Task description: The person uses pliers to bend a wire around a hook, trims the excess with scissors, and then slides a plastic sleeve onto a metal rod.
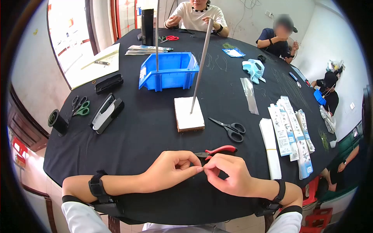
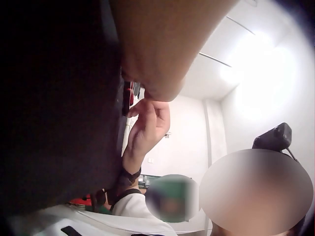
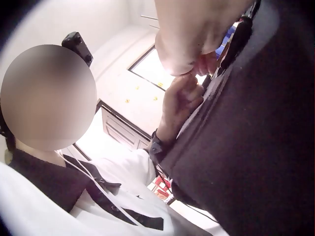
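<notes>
Both hands meet fingertip to fingertip above the near part of the black table. The left hand [image 1: 173, 169] has thumb and forefinger brought together, and the right hand [image 1: 229, 174] pinches close against them. Whatever lies between the fingertips is too small to make out. Just behind the fingers lie red-handled pliers [image 1: 221, 149], their dark jaws partly hidden by the hands. In the left wrist view the right hand [image 2: 150, 125] has bent fingers; the right wrist view shows the left hand [image 3: 182, 101] near the other's fingertips.
Black scissors [image 1: 233, 131] lie beyond the pliers, beside a white block [image 1: 188, 116] holding a metal rod [image 1: 202, 64]. A blue bin [image 1: 169, 72] stands farther back. A stapler [image 1: 107, 114] and green-handled scissors [image 1: 82, 108] are at left, printed packets [image 1: 289, 132] at right.
</notes>
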A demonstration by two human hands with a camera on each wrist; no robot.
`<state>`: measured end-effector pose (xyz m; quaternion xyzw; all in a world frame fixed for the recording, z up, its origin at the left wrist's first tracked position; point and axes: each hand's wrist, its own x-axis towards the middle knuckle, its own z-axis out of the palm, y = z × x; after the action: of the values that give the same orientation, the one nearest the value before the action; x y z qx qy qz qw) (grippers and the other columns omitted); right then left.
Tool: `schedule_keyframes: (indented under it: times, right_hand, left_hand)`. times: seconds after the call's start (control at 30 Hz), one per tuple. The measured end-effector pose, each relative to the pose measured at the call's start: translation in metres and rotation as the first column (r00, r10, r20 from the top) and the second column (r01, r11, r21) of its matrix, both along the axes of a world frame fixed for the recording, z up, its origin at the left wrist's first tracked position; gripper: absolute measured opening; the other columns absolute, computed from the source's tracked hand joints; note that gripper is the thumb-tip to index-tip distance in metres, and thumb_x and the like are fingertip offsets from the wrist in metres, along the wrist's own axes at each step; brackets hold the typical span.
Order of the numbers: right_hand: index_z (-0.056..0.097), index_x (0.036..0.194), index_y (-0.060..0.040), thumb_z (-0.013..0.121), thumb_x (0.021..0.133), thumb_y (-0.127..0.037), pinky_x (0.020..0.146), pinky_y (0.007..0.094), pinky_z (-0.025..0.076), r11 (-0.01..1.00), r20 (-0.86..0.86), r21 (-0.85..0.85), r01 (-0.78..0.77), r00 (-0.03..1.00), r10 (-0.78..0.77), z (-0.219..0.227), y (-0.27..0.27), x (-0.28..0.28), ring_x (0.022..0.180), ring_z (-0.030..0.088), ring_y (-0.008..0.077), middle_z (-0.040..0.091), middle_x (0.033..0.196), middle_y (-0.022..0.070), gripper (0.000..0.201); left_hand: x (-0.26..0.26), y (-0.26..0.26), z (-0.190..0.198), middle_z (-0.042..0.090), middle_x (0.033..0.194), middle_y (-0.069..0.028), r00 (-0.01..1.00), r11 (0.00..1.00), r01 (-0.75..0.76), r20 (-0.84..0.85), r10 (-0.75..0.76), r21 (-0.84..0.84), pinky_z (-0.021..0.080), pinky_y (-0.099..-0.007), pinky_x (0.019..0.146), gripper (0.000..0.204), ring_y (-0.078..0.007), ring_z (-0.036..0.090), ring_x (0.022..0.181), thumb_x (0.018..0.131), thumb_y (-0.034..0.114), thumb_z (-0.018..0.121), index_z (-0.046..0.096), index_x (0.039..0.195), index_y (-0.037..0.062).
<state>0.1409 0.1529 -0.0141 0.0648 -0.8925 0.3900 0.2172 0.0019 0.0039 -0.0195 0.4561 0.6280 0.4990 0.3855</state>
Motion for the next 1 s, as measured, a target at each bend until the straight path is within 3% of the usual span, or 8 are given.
schedule_keyframes:
  times: [0.13, 0.33, 0.43, 0.5, 0.57, 0.63, 0.97, 1.0]
  right_hand:
    - [0.056, 0.078, -0.0017, 0.064, 0.071, 0.004, 0.052, 0.0238, 0.045, 1.0, 0.048, -0.013, 0.012, 0.999, -0.011, 0.0, 0.001, -0.002, 0.056, 0.057, 0.0138, 0.056, 0.068, 0.0043, 0.012]
    - [0.057, 0.078, -0.0025, 0.064, 0.07, 0.003, 0.058, 0.0299, 0.047, 1.0, 0.024, -0.024, 0.015, 1.0, -0.015, 0.004, 0.006, -0.004, 0.06, 0.058, 0.0191, 0.057, 0.07, 0.0065, 0.012]
    - [0.058, 0.079, -0.0029, 0.064, 0.071, 0.002, 0.062, 0.0322, 0.047, 0.968, -0.034, 0.183, 0.173, 0.985, -0.169, 0.014, 0.013, -0.007, 0.067, 0.058, 0.0234, 0.058, 0.072, 0.0075, 0.011]
    - [0.058, 0.091, -0.0021, 0.062, 0.076, -0.003, 0.07, 0.0354, 0.047, 0.879, 0.022, 0.351, 0.323, 0.936, -0.352, 0.018, 0.027, -0.008, 0.081, 0.057, 0.0284, 0.058, 0.09, 0.0118, 0.016]
    - [0.055, 0.1, 0.0, 0.06, 0.078, -0.004, 0.076, 0.0377, 0.047, 0.745, -0.112, 0.477, 0.466, 0.873, -0.474, 0.011, 0.047, -0.012, 0.088, 0.056, 0.0304, 0.054, 0.101, 0.0146, 0.023]
    - [0.053, 0.105, 0.0021, 0.06, 0.078, -0.004, 0.08, 0.0384, 0.047, 0.657, -0.098, 0.565, 0.5, 0.83, -0.548, -0.001, 0.061, -0.012, 0.093, 0.055, 0.0315, 0.052, 0.107, 0.0155, 0.028]
    - [0.053, 0.097, -0.0011, 0.068, 0.077, -0.016, 0.069, 0.0378, 0.047, 0.683, 0.167, 0.533, 0.5, 0.729, -0.664, 0.0, 0.077, -0.011, 0.081, 0.059, 0.0298, 0.053, 0.096, 0.0133, 0.029]
    - [0.054, 0.09, -0.0015, 0.069, 0.076, -0.017, 0.064, 0.0386, 0.046, 0.697, 0.166, 0.545, 0.467, 0.755, -0.635, -0.003, 0.08, -0.009, 0.074, 0.059, 0.0295, 0.056, 0.087, 0.0122, 0.025]
  left_hand:
    - [-0.001, 0.001, 0.0, 0.034, 0.05, 0.0037, 0.999, 0.999, -0.035, 0.004, 0.035, 0.005, 0.026, -0.0243, 0.047, 0.013, -0.0037, 0.029, 0.05, 0.085, 0.012, 0.063, 0.061, 0.085, -0.0003]
    - [0.001, -0.001, 0.006, 0.033, 0.05, 0.0018, 0.988, 0.994, -0.003, -0.153, 0.019, 0.108, 0.027, -0.0242, 0.046, 0.011, -0.0047, 0.028, 0.049, 0.084, 0.01, 0.063, 0.06, 0.086, 0.0002]
    - [-0.002, 0.001, -0.001, 0.034, 0.05, 0.0022, 0.987, 0.986, -0.083, -0.121, 0.101, 0.144, 0.027, -0.0241, 0.046, 0.011, -0.0044, 0.029, 0.049, 0.084, 0.009, 0.063, 0.06, 0.087, -0.0006]
    - [-0.005, 0.002, 0.001, 0.035, 0.051, 0.0029, 0.988, 0.984, -0.14, -0.052, 0.146, 0.112, 0.027, -0.0239, 0.046, 0.011, -0.004, 0.029, 0.049, 0.085, 0.009, 0.061, 0.06, 0.088, -0.0018]
    - [-0.006, 0.002, 0.0, 0.035, 0.051, 0.0032, 0.982, 0.978, -0.18, -0.032, 0.184, 0.102, 0.027, -0.0239, 0.046, 0.011, -0.0038, 0.029, 0.049, 0.086, 0.008, 0.061, 0.06, 0.088, -0.0023]
    - [-0.005, 0.001, -0.001, 0.034, 0.051, 0.0032, 0.982, 0.979, -0.182, -0.037, 0.186, 0.093, 0.026, -0.0236, 0.047, 0.012, -0.0036, 0.029, 0.05, 0.086, 0.01, 0.06, 0.059, 0.087, -0.0027]
    - [-0.015, 0.002, -0.001, 0.045, 0.059, 0.0081, 0.965, 0.967, -0.238, 0.136, 0.225, 0.086, 0.023, -0.0182, 0.047, 0.011, 0.0024, 0.034, 0.053, 0.088, 0.01, 0.058, 0.058, 0.089, -0.0005]
    - [-0.017, 0.003, 0.0, 0.045, 0.06, 0.0081, 0.964, 0.966, -0.243, 0.137, 0.229, 0.091, 0.024, -0.018, 0.047, 0.01, 0.0025, 0.034, 0.053, 0.088, 0.01, 0.058, 0.058, 0.089, -0.0005]
